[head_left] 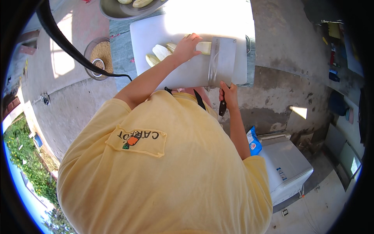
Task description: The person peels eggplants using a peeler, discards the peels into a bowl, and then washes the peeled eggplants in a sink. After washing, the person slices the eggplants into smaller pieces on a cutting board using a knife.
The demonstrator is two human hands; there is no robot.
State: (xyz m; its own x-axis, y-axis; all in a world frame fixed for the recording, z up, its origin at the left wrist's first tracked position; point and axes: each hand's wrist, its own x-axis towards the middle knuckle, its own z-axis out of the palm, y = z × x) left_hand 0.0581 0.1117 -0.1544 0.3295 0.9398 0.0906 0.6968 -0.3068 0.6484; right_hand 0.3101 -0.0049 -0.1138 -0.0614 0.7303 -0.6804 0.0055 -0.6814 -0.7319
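A white cutting board (187,76) lies on a table. My left hand (188,48) has its fingers curled over a pale, peeled, long vegetable (203,48), pressing it to the board. In my right hand (230,95), the dark handle of a cleaver (223,62) is gripped near the board's front edge. The cleaver's wide blade stretches away from me, lying against or over the vegetable's right end; whether it has cut in cannot be told. Several more peeled vegetables (161,52) rest left of my left hand, partly hidden by it.
A metal basin (117,15) with more peeled vegetables stands at the far left. Beside the table's left edge, lower down, is a tub of grain (102,51) with a small round bowl in it. A white appliance (290,160) and a blue packet (254,143) are at the right.
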